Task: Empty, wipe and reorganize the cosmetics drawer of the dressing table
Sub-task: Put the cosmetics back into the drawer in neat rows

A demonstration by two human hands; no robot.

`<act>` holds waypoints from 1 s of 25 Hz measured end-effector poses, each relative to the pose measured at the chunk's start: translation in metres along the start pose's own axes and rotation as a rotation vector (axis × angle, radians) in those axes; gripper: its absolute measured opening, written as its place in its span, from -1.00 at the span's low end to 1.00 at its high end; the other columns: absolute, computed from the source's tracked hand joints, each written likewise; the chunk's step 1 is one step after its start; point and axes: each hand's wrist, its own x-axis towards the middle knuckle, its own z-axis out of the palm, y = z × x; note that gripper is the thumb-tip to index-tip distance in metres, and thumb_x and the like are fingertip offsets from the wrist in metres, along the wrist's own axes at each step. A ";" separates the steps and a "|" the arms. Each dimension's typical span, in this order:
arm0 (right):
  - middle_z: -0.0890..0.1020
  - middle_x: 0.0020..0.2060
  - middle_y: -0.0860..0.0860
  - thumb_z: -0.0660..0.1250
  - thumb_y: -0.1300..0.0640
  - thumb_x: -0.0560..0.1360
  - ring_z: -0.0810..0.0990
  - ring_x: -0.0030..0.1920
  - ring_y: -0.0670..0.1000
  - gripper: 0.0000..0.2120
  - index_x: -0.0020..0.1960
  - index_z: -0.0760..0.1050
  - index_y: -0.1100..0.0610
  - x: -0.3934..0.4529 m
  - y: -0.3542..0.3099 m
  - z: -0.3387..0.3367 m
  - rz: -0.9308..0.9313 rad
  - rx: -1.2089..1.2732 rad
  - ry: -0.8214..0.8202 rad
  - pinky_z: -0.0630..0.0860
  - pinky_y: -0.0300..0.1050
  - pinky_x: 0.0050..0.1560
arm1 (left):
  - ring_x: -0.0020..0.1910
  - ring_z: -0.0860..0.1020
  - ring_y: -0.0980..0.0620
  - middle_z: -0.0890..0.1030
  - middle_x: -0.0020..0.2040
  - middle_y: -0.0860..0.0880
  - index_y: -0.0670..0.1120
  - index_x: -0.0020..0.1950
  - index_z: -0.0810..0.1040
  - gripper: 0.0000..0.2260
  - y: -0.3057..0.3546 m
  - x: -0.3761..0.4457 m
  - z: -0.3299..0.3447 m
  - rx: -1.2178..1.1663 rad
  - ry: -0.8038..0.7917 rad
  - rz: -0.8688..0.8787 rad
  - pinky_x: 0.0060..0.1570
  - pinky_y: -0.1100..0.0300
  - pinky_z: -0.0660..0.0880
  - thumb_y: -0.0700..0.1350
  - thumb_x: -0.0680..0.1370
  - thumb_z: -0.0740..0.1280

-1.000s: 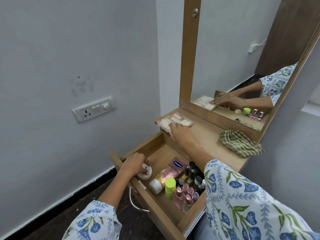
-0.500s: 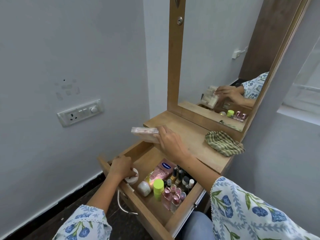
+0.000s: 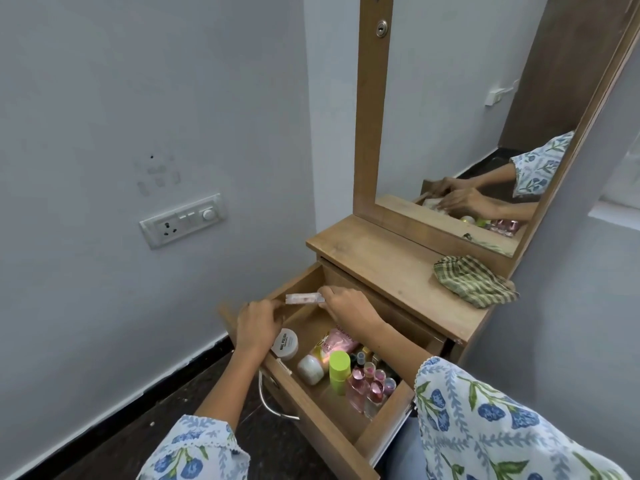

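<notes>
The wooden drawer (image 3: 304, 323) of the dressing table is pulled open. Over its back left corner a flat clear palette box (image 3: 304, 298) with pale pink pans is held level. My right hand (image 3: 349, 306) pinches its right end, and my left hand (image 3: 259, 327) holds its left end. Below lie a white "nail polish" jar (image 3: 284, 344), a round white jar (image 3: 310, 369), a lime-capped bottle (image 3: 339, 370), a pink tube (image 3: 341, 341), several pink nail polish bottles (image 3: 370, 386) and dark bottles (image 3: 367, 355), partly hidden by my right forearm.
A green checked cloth (image 3: 474, 284) lies on the table top (image 3: 381, 258) at the right, under the mirror (image 3: 467, 116). A wall with a switchboard (image 3: 183, 220) stands close on the left. A metal handle (image 3: 273, 403) hangs from the drawer front.
My right hand lifted the palette box off the table top and brought it down over the drawer. My left hand let go of the white jar and took the box's left end.
</notes>
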 end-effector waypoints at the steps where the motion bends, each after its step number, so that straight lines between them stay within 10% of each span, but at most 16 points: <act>1: 0.58 0.03 0.11 0.19 0.22 0.59 0.59 0.00 0.18 -0.87 0.13 0.40 0.18 0.001 -0.002 0.003 -0.010 -0.024 -0.021 0.46 0.04 -0.13 | -0.05 0.63 -0.06 0.70 -0.06 -0.02 0.06 0.13 0.64 -0.74 -0.001 0.000 0.000 -0.021 0.030 0.016 -0.01 0.09 0.52 -0.15 0.46 0.38; 14: 0.56 0.15 0.20 0.27 0.32 0.52 0.54 0.18 0.23 -0.76 0.17 0.52 0.23 0.021 -0.014 0.018 -0.006 -0.086 -0.353 0.49 0.06 0.06 | -0.05 0.59 0.04 0.66 -0.04 0.02 0.10 0.16 0.60 -0.69 -0.004 0.010 0.009 0.190 -0.304 0.202 -0.07 0.18 0.49 -0.17 0.47 0.34; 25: 0.64 0.11 0.10 0.24 0.29 0.54 0.62 0.08 0.08 -0.74 0.14 0.60 0.11 -0.025 0.033 -0.013 0.200 0.329 -0.219 0.55 -0.03 0.12 | 0.08 0.57 0.08 0.65 0.09 0.09 0.12 0.11 0.63 -0.68 -0.002 0.016 0.004 0.178 -0.485 0.261 0.05 0.12 0.48 0.23 0.46 0.33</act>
